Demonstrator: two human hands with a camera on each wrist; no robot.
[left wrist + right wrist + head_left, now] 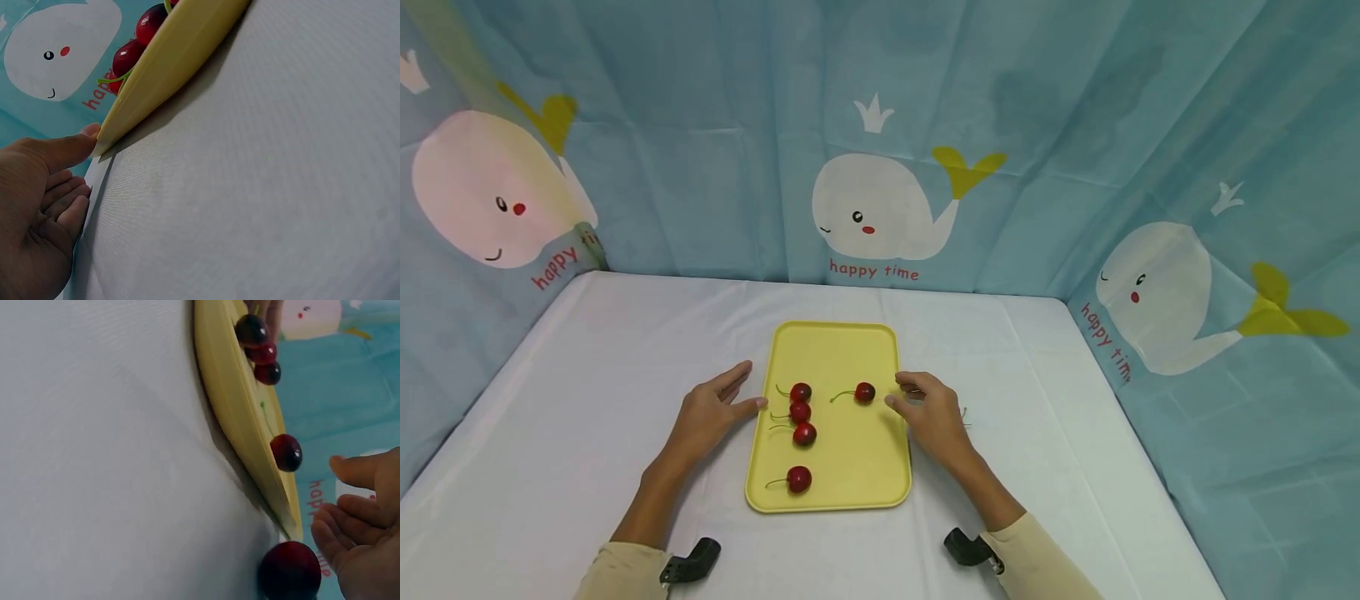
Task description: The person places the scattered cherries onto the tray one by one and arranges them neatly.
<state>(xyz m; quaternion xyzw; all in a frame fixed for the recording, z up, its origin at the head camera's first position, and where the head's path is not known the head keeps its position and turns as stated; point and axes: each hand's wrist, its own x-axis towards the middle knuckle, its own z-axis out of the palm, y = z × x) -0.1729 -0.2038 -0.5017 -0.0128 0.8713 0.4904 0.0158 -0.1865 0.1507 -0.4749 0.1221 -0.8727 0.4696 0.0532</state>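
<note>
A yellow tray [842, 350] lies on the white tabletop. Three cherries [800, 412] sit in a column on its left side, with another cherry [799, 479] below them. A further cherry [865, 393] lies right of centre, its stem pointing left. My left hand [711, 414] is at the left rim, its thumb touching the tray edge [115, 128] and its other fingers loosely extended. My right hand [934, 417] hovers at the right rim, fingers slightly bent, holding nothing. Below it, a cherry [290, 572] is outside the tray in the right wrist view, hidden by the hand from the head view.
A thin green stem [966, 417] shows on the white cloth [1037, 467] just right of my right hand. Blue curtains [700, 167] printed with whales surround the table's back and sides. A black wrist mount [692, 562] sticks out from each sleeve.
</note>
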